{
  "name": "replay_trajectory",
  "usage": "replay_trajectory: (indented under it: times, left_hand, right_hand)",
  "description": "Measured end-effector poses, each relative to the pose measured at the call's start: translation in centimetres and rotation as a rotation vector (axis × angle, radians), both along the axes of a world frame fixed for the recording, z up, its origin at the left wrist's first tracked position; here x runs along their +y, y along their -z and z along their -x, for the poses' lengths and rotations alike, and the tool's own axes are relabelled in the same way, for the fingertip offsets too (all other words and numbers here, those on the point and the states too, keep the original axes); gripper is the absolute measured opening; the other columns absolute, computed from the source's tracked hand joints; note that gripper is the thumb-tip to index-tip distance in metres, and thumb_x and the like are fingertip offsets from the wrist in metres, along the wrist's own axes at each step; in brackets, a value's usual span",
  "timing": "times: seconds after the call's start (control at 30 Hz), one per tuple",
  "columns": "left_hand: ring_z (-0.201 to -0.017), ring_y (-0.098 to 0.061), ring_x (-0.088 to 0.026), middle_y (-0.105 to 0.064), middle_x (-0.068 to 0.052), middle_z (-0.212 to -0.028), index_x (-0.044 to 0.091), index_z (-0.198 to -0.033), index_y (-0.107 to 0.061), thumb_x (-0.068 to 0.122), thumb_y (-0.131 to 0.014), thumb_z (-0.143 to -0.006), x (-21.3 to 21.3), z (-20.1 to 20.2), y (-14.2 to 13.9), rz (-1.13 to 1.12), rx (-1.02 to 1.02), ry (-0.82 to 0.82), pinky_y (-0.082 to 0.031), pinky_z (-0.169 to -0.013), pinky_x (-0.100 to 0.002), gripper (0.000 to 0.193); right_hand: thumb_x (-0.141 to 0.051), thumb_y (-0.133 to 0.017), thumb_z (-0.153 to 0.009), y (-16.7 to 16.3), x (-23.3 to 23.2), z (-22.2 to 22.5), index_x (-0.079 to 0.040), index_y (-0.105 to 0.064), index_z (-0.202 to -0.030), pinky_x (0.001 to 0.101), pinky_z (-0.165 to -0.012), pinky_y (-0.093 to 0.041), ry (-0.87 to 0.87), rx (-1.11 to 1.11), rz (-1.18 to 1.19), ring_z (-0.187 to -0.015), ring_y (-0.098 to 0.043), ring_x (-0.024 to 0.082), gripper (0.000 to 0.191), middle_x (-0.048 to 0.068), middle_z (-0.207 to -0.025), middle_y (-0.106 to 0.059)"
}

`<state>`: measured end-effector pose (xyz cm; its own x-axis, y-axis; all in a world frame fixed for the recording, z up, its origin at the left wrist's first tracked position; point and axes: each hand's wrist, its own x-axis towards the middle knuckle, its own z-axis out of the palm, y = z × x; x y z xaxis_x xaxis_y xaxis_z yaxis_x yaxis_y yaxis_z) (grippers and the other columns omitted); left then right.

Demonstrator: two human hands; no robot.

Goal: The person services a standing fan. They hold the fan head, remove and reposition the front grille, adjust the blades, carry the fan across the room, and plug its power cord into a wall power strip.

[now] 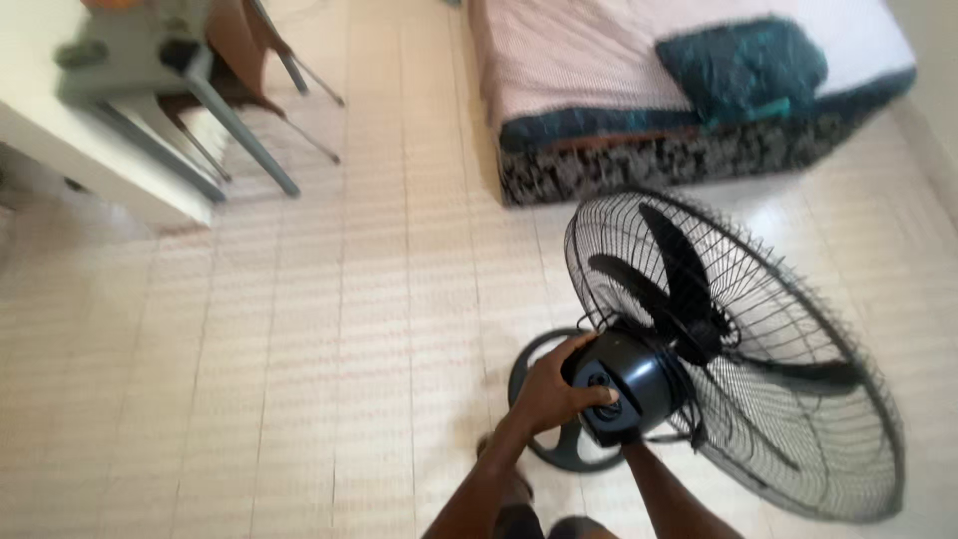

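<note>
Open floor (299, 349) left; mattress (639, 120) blocks ahead of fan (738, 349).

Both forearms were observed bare, no sleeves visible; no rings or wristwear were noted on the left hand (555, 391).

bed: far right, pinkish sheet (569, 60), patterned base
pillow: dark teal (740, 65), on bed
chair: far left, grey metal legs (239, 125)
floor: pale tiles (299, 349)
wall: white, far left (90, 165)
</note>
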<state>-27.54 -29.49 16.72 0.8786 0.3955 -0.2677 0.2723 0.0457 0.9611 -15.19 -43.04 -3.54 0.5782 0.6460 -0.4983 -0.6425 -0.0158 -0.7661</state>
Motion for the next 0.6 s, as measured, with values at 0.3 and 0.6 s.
replay_trajectory:
  times: [0.3, 0.6]
  left_hand:
    - [-0.141, -0.051, -0.030, -0.051, -0.015, -0.151, 0.005, -0.144, -0.057, 0.054, -0.089, -0.071, 16.2, -1.8, -6.7, -0.360, -0.110, -0.527, -0.043, -0.115, -0.043, 0.093]
    - [-0.138, -0.050, -0.037, -0.050, -0.018, -0.147, 0.004, -0.149, -0.047, 0.056, -0.093, -0.062, 35.3, -5.3, -7.9, -0.606, -0.094, -0.595, -0.045, -0.113, -0.047, 0.111]
  right_hand:
    - [-0.057, -0.040, -0.106, -6.8, 25.4, -3.1, -0.003, -0.040, -0.153, 0.0501, -0.110, -0.039, -0.088, -0.041, -0.149, -0.134, -0.045, 0.036, 0.072, 0.019, -0.152, -0.044]
    - [-0.062, -0.039, -0.106, -6.4, 48.0, -8.9, -0.002, -0.037, -0.157, 0.0513, -0.114, -0.037, -0.131, 0.048, -0.183, -0.140, -0.042, 0.038, 0.078, 0.020, -0.158, -0.042]
